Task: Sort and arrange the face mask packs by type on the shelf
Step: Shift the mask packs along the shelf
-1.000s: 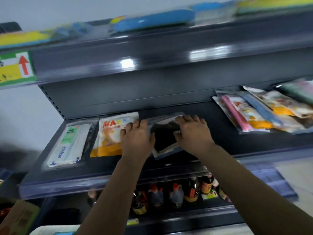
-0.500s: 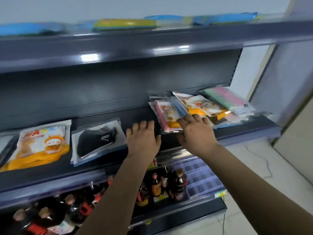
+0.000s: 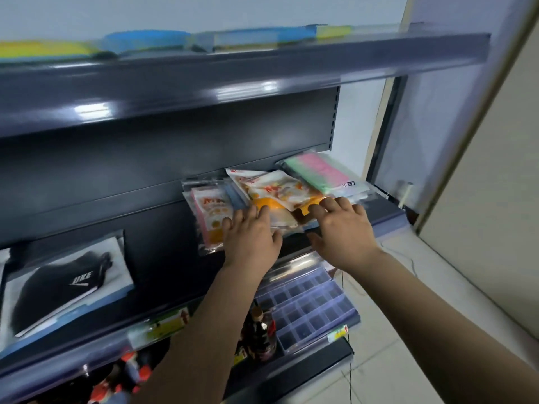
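Orange-printed mask pack (image 3: 274, 193) topped the mixed pile at the shelf (image 3: 163, 228)'s right end; my left hand (image 3: 250, 237) and right hand (image 3: 344, 231) lay flat-fingered on it, ready, I judged, to lift one pack out.

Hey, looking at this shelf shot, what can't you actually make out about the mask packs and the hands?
Head view only:
- Unsorted pile: number of packs unclear; they overlap and both hands cover the front edges.
- Left hand, right hand: fingertips lie on the packs; grip underneath hidden.
- Black mask pack: left edge cut off by the frame.
- Top-shelf packs: blurred, type unreadable.
- Green and pink pack: print too small.
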A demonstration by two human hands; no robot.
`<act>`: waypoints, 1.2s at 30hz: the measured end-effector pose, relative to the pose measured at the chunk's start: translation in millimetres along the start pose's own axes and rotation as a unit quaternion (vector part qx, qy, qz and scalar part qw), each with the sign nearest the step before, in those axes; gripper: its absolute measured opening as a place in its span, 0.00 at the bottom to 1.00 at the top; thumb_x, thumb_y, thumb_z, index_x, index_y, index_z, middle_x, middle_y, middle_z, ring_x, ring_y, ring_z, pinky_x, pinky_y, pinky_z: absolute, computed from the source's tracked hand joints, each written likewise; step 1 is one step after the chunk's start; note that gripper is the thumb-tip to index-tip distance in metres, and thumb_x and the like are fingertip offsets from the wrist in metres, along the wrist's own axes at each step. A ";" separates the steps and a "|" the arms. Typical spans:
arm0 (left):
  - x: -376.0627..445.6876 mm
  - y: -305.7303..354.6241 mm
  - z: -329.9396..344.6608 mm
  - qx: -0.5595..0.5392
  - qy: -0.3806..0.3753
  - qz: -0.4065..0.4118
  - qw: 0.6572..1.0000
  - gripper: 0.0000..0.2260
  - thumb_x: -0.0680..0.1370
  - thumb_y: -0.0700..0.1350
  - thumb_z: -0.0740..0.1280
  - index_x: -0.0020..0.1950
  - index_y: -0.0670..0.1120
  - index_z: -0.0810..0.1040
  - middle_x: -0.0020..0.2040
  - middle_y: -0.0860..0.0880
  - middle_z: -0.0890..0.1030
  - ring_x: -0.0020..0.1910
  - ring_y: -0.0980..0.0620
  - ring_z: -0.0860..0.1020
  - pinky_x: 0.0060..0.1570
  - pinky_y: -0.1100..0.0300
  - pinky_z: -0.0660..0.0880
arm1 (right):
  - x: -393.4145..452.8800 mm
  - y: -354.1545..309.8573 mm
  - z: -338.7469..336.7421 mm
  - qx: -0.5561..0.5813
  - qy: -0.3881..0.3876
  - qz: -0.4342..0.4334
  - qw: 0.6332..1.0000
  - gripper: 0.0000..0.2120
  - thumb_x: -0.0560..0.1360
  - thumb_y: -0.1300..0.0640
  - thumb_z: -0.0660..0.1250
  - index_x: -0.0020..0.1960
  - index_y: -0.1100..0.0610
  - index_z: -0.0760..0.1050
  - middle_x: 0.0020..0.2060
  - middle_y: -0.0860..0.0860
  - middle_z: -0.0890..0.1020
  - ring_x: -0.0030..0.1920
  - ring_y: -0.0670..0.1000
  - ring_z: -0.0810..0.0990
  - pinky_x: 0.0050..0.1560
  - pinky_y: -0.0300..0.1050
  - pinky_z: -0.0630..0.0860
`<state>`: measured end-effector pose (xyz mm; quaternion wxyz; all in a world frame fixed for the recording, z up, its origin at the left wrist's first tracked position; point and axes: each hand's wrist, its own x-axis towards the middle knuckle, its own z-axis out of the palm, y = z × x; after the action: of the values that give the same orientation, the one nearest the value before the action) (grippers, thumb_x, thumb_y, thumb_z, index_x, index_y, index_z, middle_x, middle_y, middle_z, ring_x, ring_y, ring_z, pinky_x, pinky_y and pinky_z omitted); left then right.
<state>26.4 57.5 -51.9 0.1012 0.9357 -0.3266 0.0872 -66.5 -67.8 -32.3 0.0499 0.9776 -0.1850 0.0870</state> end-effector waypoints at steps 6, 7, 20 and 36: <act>50.0 33.6 18.4 -0.035 -0.006 0.008 0.999 0.24 0.79 0.55 0.58 0.74 0.50 0.59 0.72 0.48 0.65 0.71 0.45 0.61 0.67 0.48 0.58 | 32.1 43.4 6.5 0.011 -0.006 0.020 1.000 0.25 0.77 0.47 0.60 0.71 0.52 0.62 0.67 0.53 0.69 0.68 0.57 0.65 0.65 0.52 0.64; 59.0 38.9 21.6 -0.031 -0.004 0.008 0.999 0.24 0.79 0.55 0.57 0.74 0.50 0.59 0.73 0.48 0.65 0.71 0.45 0.61 0.68 0.48 0.58 | 38.7 51.5 7.4 0.015 -0.003 0.023 1.000 0.25 0.77 0.47 0.59 0.72 0.52 0.62 0.67 0.53 0.69 0.67 0.57 0.65 0.65 0.52 0.64; 137.6 70.8 47.2 -0.049 -0.038 0.002 0.998 0.20 0.79 0.55 0.58 0.68 0.48 0.66 0.66 0.47 0.74 0.66 0.44 0.68 0.63 0.49 0.64 | 119.3 123.2 41.9 0.199 -0.014 0.076 0.977 0.23 0.75 0.51 0.65 0.68 0.55 0.69 0.62 0.54 0.74 0.59 0.57 0.75 0.54 0.46 0.72; 167.0 116.0 75.1 -0.083 -0.075 -0.129 0.985 0.20 0.79 0.56 0.58 0.67 0.47 0.67 0.61 0.44 0.77 0.61 0.44 0.73 0.57 0.52 0.68 | 198.5 182.0 78.7 0.480 -0.146 0.156 0.851 0.39 0.60 0.58 0.80 0.66 0.67 0.69 0.54 0.59 0.80 0.53 0.59 0.79 0.55 0.52 0.76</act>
<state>89.5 -149.0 -70.6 0.1642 0.9623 -0.2156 -0.0241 60.0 -316.7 -60.0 -0.4678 0.8395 -0.2751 0.0276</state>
